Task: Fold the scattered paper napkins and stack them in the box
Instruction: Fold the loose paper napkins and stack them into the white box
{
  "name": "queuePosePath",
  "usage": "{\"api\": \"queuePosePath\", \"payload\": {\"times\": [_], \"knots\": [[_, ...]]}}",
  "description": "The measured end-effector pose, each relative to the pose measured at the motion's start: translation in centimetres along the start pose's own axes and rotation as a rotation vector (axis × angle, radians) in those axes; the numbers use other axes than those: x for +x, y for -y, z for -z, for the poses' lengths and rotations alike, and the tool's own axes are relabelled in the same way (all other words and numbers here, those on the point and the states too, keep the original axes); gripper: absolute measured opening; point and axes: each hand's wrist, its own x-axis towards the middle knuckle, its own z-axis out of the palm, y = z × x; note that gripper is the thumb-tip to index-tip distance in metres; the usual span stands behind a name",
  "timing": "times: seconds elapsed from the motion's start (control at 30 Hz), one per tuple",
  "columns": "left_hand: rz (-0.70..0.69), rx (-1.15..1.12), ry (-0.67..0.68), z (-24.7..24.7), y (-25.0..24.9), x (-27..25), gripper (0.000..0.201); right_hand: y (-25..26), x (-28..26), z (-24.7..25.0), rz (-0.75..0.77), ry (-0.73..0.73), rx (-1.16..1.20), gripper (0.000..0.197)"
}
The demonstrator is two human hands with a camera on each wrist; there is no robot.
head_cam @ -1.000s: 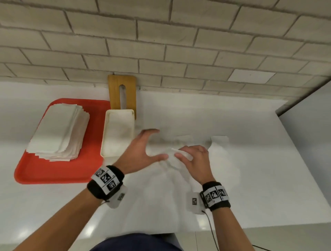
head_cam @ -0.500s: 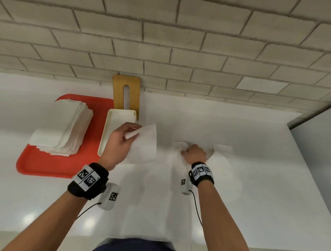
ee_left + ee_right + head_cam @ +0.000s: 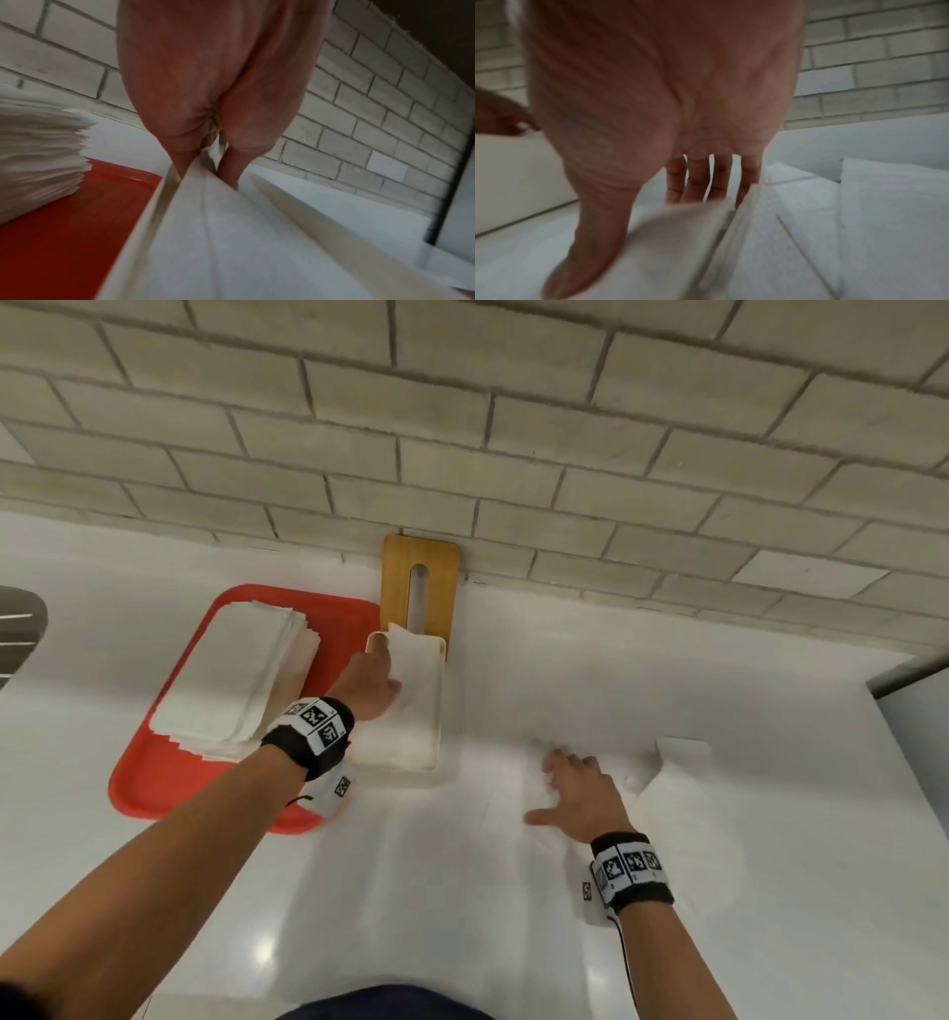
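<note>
At the far left, a red tray (image 3: 154, 788) carries a thick stack of napkins (image 3: 236, 675), white, flat and squared, its edges slightly ragged. Just right of the tray sits the cream box (image 3: 439, 711), a shallow oblong with a wooden board (image 3: 395, 588) behind it against the brick wall (image 3: 513, 428). The left hand (image 3: 371, 683) reaches into the box, thumb and fingers pinching a folded napkin (image 3: 416, 670) whose far corner pokes above the box's back rim; the rest seems to lie along the inside, though blur makes that uncertain. Further right, the right hand (image 3: 577, 793) lies with fingers straight and spread on the scattered napkins (image 3: 678, 793), thin white sheets, creased and overlapping, hard to pick out from the white counter (image 3: 667, 670).
</note>
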Motion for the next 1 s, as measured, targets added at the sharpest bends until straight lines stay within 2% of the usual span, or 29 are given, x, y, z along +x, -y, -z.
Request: {"api": "queuePosePath", "payload": {"times": [0.07,0.13,0.2,0.3,0.37,0.43,0.47,0.5,0.6,0.67,0.77,0.83,0.9,0.93,1.0], "knots": [[-0.028,0.021,0.019,-0.3,0.0,0.1,0.072,1.2,-0.5,-0.5,0.026,0.029,-0.013,0.048],[-0.034,-0.037,0.026,-0.4,0.4,-0.2,0.084,2.1,-0.8,-0.3,0.078,0.047,0.011,0.03],[-0.01,-0.139,0.04,-0.2,0.8,-0.7,0.097,3.2,-1.5,0.7,0.161,0.02,0.234,0.025],[-0.071,-0.148,0.06,-0.2,1.3,-2.1,0.104,6.9,-3.4,3.9,0.282,-0.144,0.665,0.021],[-0.181,0.001,-0.039,0.0,2.0,-3.2,0.09,10.5,-4.6,6.9,0.311,-0.248,0.908,0.016],[-0.317,0.068,-0.294,0.5,2.7,-4.4,0.058,14.3,-4.9,9.5,0.332,-0.341,1.16,0.022],[-0.37,-0.01,-0.377,1.2,2.6,-5.2,0.048,16.1,-4.7,10.2,0.326,-0.391,1.244,0.023],[-0.388,-0.151,-0.356,2.0,2.1,-6.1,0.048,17.8,-4.2,10.7,0.305,-0.435,1.287,0.021],[-0.308,-0.672,-0.054,3.7,0.4,-8.5,0.047,21.6,-2.0,10.1,0.221,-0.483,1.268,0.018],[-0.314,-0.793,-0.081,4.5,0.3,-8.3,0.04,23.4,-1.0,9.1,0.202,-0.479,1.25,0.018],[-0.333,-0.759,-0.24,5.2,1.1,-7.3,0.045,24.6,-0.5,7.7,0.2,-0.51,1.257,0.018],[-0.331,-0.76,-0.231,5.4,1.9,-6.8,0.045,24.7,-0.4,7.0,0.185,-0.527,1.239,0.017],[-0.373,-0.659,-0.215,5.3,2.6,-6.1,0.046,24.3,-0.2,6.5,0.21,-0.488,1.243,0.017],[-0.411,-0.584,-0.2,5.1,3.0,-5.7,0.042,24.0,0.1,6.5,0.213,-0.479,1.244,0.014],[-0.413,-0.519,-0.166,4.5,3.5,-4.7,0.015,23.4,0.8,6.6,0.155,-0.536,1.148,0.019]]}}
